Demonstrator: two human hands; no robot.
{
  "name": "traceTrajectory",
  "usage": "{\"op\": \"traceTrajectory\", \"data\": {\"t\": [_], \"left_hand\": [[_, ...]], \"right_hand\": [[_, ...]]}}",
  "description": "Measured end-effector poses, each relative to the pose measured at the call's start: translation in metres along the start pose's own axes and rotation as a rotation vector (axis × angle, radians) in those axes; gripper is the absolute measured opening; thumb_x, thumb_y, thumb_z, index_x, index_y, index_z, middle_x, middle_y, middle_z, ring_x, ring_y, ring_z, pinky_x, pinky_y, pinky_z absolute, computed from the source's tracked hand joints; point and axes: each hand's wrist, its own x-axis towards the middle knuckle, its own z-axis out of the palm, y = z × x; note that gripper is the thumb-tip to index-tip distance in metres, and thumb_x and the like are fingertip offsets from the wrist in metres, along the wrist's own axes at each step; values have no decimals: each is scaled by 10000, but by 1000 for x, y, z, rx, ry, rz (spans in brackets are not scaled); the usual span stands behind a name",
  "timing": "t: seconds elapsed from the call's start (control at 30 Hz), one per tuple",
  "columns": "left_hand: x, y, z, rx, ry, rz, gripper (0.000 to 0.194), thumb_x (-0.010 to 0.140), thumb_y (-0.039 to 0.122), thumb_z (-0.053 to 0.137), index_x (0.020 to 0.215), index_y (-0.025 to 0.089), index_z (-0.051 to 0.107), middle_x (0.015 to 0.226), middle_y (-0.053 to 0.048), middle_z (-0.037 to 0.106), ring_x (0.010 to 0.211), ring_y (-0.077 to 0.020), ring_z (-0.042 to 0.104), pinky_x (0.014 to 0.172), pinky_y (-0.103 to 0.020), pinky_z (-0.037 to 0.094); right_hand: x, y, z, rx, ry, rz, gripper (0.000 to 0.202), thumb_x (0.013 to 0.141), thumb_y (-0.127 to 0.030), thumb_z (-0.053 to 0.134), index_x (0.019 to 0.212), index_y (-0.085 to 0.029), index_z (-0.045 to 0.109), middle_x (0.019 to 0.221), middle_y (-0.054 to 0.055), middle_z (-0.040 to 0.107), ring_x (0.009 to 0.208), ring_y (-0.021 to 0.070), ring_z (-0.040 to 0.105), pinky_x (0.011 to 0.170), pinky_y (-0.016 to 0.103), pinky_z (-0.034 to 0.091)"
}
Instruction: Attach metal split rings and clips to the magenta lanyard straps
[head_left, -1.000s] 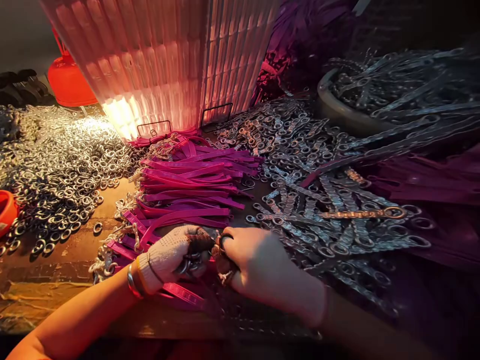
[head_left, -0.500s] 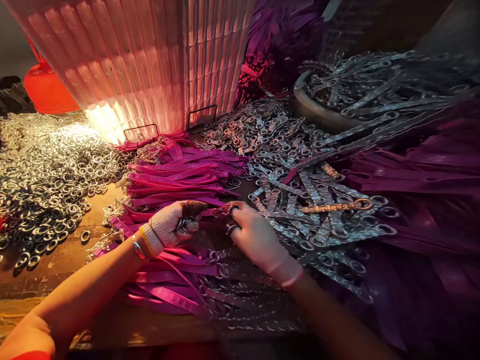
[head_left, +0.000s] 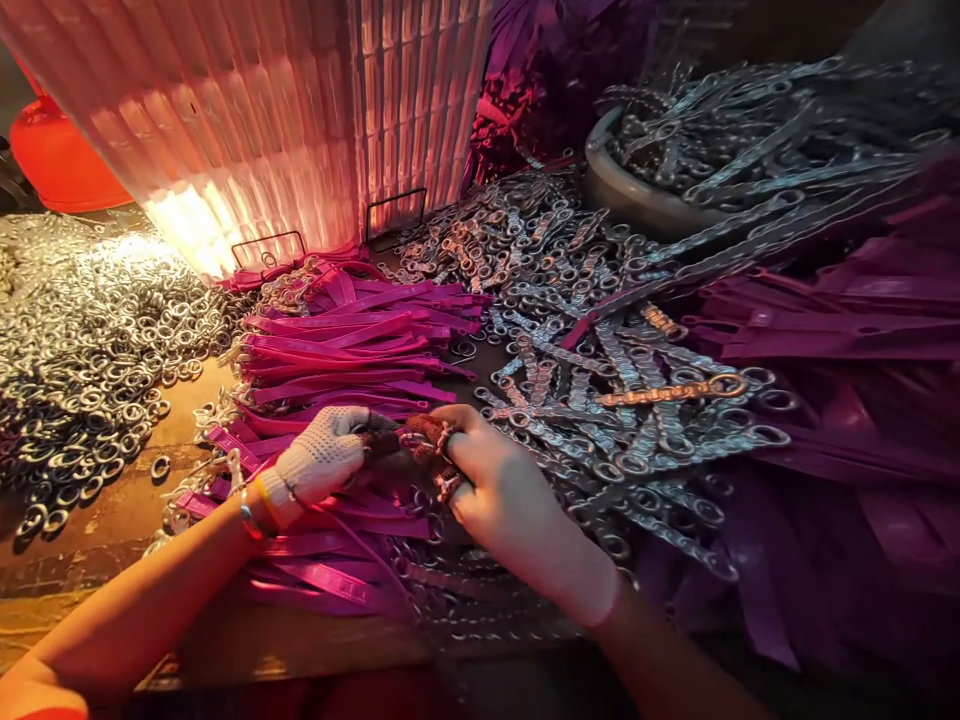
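My left hand [head_left: 322,452], in a white dotted knit glove with dark fingertips, is closed, its thumb and fingers pinching what looks like the end of a narrow strap [head_left: 387,440]. Facing it, my right hand [head_left: 491,480], also in a pale glove with dark fingertips, is closed around a small metal ring [head_left: 412,438] at the strap's end. The fingertips nearly meet, and their shadow hides details of the joint. Small bands circle two right-hand fingers. Under and behind both hands lie pink-purple straps [head_left: 352,345], some with metal rings at their ends.
Loose metal rings [head_left: 97,350] are heaped at left, under the glow behind a ribbed translucent panel [head_left: 247,130]. Flat metal chain pieces [head_left: 592,380] cover the right side. A basin [head_left: 626,185] of long chains stands behind, and purple straps [head_left: 862,330] pile up at far right.
My left hand has turned, so its dotted back now shows and the metal rings in its curled fingers are hidden. My right hand has shifted slightly left and closer, bringing the fingertips nearer together.
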Motion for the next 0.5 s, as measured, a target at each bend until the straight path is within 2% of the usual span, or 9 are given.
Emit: {"op": "traceTrajectory", "data": {"t": [0.1,0.17,0.3,0.4,0.5], "left_hand": [[-17,0,-3,-137,-85,-146,353,845,475,653,836,125,694,503,10,500,389,-68,345,369,-193,206],[-24,-4,-4,-221,-91,-174,371,823,496,681,827,125,677,508,17,486,392,-62,336,369,-193,200],[-29,-12,-3,-249,-111,-170,332,836,466,679,873,136,658,519,34,492,396,-55,329,386,-184,228],[-31,-14,-2,-103,-134,-104,305,873,442,624,888,140,663,540,26,516,434,-74,367,415,-190,262],[-32,-15,2,222,6,93,187,850,323,619,804,149,671,667,-20,612,598,-120,502,539,-208,385]], "right_hand": [[-10,-10,-3,-120,-88,23,256,733,-46,530,843,-226,675,935,68,686,812,204,628,733,286,479],[-12,-14,1,-119,-130,42,238,733,-47,518,798,-233,651,817,41,671,733,185,596,674,267,444],[-10,-22,11,-190,-133,73,241,699,-19,455,749,-211,592,766,35,647,676,165,553,616,263,366],[-13,-25,18,-326,-82,48,221,663,-14,444,690,-208,548,695,26,615,618,156,527,592,278,317],[-19,-24,25,-505,-8,-20,207,638,-28,450,657,-212,542,651,32,599,566,163,511,575,300,297]]}}
